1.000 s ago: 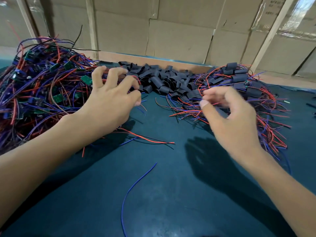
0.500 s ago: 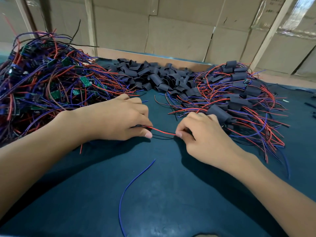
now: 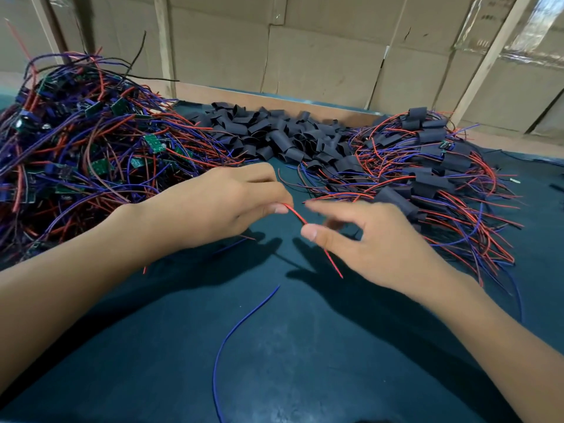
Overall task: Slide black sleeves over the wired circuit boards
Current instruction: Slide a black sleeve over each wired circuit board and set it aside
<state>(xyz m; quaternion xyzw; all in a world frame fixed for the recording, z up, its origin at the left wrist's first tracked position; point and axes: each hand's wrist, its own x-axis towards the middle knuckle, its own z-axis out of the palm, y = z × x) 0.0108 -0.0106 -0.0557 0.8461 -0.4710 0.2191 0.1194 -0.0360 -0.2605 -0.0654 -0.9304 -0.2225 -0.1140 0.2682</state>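
A red wire [image 3: 300,217] is pinched in the left hand [image 3: 213,206], fingers curled; it runs down past the right hand [image 3: 375,239], whose thumb and spread fingers stand apart from it. Unsleeved circuit boards [image 3: 91,148] are heaped far left, loose black sleeves [image 3: 274,135] at the far edge, sleeved boards [image 3: 433,178] right. The dark mat [image 3: 305,361] lies bare toward the near edge, bearing one blue wire [image 3: 232,331].
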